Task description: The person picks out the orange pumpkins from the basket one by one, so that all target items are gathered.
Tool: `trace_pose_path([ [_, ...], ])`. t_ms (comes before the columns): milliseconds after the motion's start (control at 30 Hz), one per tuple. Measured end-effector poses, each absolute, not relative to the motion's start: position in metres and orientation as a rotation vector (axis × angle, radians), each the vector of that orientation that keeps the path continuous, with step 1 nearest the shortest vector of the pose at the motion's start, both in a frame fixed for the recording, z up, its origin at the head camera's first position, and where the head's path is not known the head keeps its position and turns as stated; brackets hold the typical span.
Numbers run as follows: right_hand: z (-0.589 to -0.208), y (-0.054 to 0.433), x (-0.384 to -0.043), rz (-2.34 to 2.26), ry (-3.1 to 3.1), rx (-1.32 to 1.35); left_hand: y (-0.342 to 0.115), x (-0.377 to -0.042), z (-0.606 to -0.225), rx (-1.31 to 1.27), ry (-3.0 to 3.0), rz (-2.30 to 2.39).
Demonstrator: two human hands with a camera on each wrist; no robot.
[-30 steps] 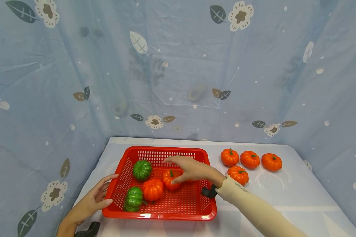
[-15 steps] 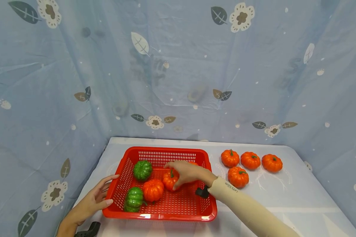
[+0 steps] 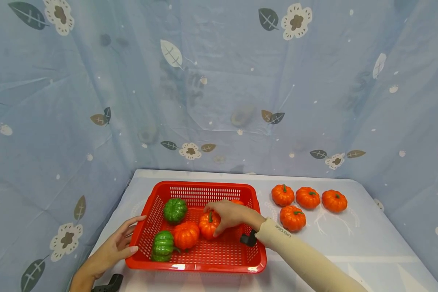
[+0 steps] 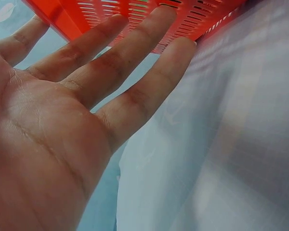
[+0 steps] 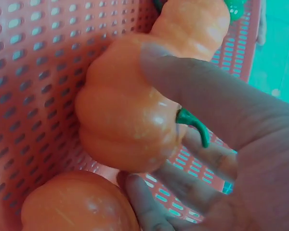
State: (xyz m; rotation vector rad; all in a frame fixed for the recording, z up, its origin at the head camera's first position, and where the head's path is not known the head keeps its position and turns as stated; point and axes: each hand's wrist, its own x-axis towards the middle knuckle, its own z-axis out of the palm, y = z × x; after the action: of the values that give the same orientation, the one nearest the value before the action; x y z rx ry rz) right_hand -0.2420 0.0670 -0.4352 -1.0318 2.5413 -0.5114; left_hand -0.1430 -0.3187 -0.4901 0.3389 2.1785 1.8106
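Note:
Inside a red perforated plastic basket (image 3: 197,266), my right hand (image 3: 229,214) grips an orange toy pumpkin (image 3: 207,229) with a green stem. In the right wrist view, the thumb lies on one side of this pumpkin (image 5: 125,115) and the fingers reach round the other. Another orange pumpkin (image 3: 186,235) touches it on the left. A further orange pumpkin (image 3: 238,202) is mostly hidden behind my right hand. Two green pumpkins (image 3: 174,210) sit along the basket's left side. My left hand (image 3: 113,246) touches the basket's left side; its fingers look fairly straight in the left wrist view.
Several orange pumpkins (image 3: 293,218) lie on the white-covered table (image 3: 350,243) to the right of the basket. A blue patterned curtain (image 3: 219,101) hangs behind and along both sides of the table.
My right hand has come down and closed round the orange pumpkin. That pumpkin and the ones left of it have shifted slightly left. My left hand has stayed at the basket.

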Motion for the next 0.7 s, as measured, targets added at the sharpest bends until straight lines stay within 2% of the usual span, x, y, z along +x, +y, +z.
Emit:
trace_pose_path([
  [700, -0.4274, 0.0665, -0.2336, -0.598, 2.622, -1.065, -0.3188, -0.143, -0.4913, 0.336, 2.185, 1.821],
])
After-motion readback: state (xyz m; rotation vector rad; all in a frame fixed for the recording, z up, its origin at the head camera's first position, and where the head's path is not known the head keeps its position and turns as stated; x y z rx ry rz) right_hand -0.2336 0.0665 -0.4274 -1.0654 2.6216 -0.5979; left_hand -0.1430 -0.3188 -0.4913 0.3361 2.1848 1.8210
